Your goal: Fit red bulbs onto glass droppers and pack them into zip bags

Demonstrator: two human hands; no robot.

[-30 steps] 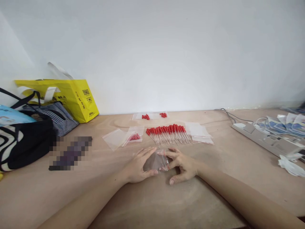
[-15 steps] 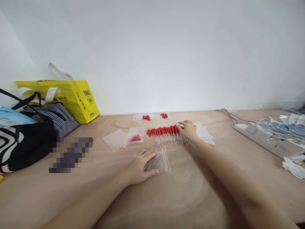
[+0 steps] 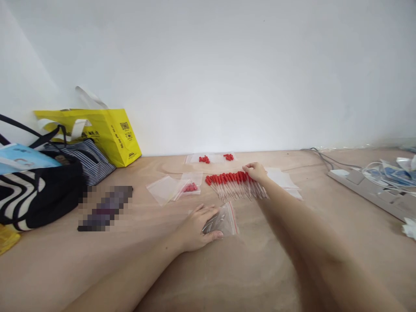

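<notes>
A row of droppers with red bulbs and thin clear tubes lies side by side on the table, bulbs toward the wall. At its right end, my right hand is closed in a pinch over a bulb; its fingertips partly cover what they grip. My left hand lies flat with fingers and thumb apart on a clear zip bag with a red seal line. Thin clear pieces show inside that bag, partly hidden by the hand. Left of the row, red bulbs lie on or in clear zip bags.
Near the wall, two clusters of red bulbs rest on clear bags. More white bags lie beyond my right wrist. A yellow tote, a striped pouch and a black bag stand at left. A power strip with cables is at right.
The whole view has shifted slightly, so things appear further right. Against the row, my right hand has moved a little left and its fingers have drawn together. My left hand stays on the bag.
</notes>
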